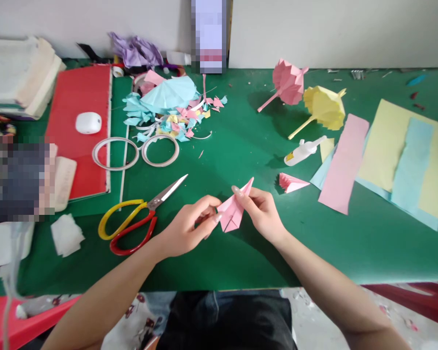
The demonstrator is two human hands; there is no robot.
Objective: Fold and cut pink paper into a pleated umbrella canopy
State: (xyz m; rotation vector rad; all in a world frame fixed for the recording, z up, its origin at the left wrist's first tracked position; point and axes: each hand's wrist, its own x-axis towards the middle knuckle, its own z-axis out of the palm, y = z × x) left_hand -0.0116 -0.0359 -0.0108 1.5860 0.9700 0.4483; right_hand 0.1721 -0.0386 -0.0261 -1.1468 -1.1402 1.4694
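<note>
A folded piece of pink paper point(232, 217), pointed at its upper right, is held between both hands just above the green table. My left hand point(193, 221) pinches its left edge between thumb and fingers. With the thumb lying on top, my right hand point(261, 210) grips the paper near its pointed end. Scissors point(151, 205) with one yellow and one red handle lie partly open to the left of my left hand. Right of my right hand is a small pleated pink paper piece point(292, 183). A white glue bottle point(302, 151) lies just beyond it.
Pink point(287, 82) and yellow paper umbrellas point(324, 108) stand at the back right. Coloured paper sheets point(381, 146) overlap at the right. Two tape rolls point(160, 150), paper scraps point(182, 121) and a red folder point(82, 131) occupy the left. A phone point(210, 36) leans against the wall.
</note>
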